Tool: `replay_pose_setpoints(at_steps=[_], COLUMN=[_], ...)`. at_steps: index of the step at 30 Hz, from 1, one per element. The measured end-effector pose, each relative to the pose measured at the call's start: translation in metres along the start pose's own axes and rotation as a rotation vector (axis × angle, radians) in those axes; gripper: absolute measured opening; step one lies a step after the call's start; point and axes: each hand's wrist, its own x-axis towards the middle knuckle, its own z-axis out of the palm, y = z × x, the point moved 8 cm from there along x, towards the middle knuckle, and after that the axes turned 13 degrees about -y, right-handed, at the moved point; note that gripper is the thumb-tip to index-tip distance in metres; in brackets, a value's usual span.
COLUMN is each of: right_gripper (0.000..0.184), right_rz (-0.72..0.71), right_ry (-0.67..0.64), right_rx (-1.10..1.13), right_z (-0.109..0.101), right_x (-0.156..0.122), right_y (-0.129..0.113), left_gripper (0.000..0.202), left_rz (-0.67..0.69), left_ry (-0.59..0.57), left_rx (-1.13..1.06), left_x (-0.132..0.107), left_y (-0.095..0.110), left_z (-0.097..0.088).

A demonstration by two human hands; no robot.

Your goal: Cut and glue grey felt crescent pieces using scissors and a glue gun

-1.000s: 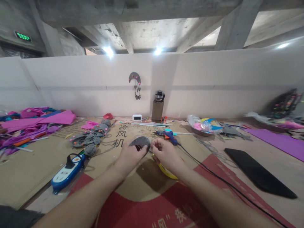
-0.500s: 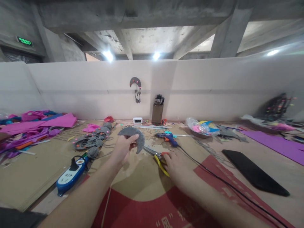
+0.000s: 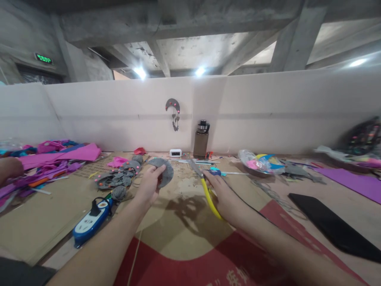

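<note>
Between the thumb and fingers of my left hand is a grey felt crescent, held above the cardboard. My right hand grips yellow-handled scissors, lifted off the table with the blades pointing forward and away from me; part of the handles is hidden behind my fingers. Just beyond my right hand lies a blue glue gun, mostly covered by the hand. To the left of my left hand are grey felt pieces with pink beads and a ball of grey yarn.
A blue-and-white power strip lies at left and a black phone-like slab at right. Behind stand a dark bottle, a small clock and a bowl of wrapped scraps. Another person's hand shows at the left edge.
My right hand has picked the scissors up from the cardboard and raised them. The felt crescent has shifted and turned slightly in my left hand. Another person's hand has appeared at far left.
</note>
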Motion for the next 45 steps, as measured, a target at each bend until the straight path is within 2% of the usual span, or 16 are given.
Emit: replay_pose_setpoints(at_steps=[4, 7, 11, 18, 33, 40, 45], right_gripper=[0.051, 0.046, 0.043, 0.041, 0.035, 0.034, 0.036], right_rz=[-0.014, 0.006, 0.006, -0.006, -0.076, -0.058, -0.078], right_ry=[-0.024, -0.019, 0.005, 0.001, 0.096, 0.035, 0.029], right_rx=[-0.13, -0.235, -0.307, -0.431, -0.519, -0.537, -0.554], right_z=[0.008, 0.007, 0.001, 0.008, 0.005, 0.005, 0.006], right_x=[-0.007, -0.013, -0.015, -0.018, -0.022, -0.02, -0.021], right_y=[-0.003, -0.003, -0.006, -0.007, -0.012, -0.014, -0.015], left_gripper=[0.018, 0.018, 0.022, 0.025, 0.025, 0.022, 0.018], left_rz=[-0.016, -0.018, -0.026, -0.024, -0.017, -0.033, -0.056], left_ry=[0.009, 0.007, -0.011, -0.041, -0.082, -0.072, -0.108], left_rx=[0.023, 0.042, 0.069, 0.087, 0.111, 0.118, 0.144], left_x=[-0.001, -0.003, -0.006, -0.008, -0.007, -0.011, -0.008], left_y=[-0.002, -0.001, 0.0, 0.001, 0.001, 0.007, 0.005], left_z=[0.0, 0.002, 0.006, 0.012, 0.014, 0.016, 0.014])
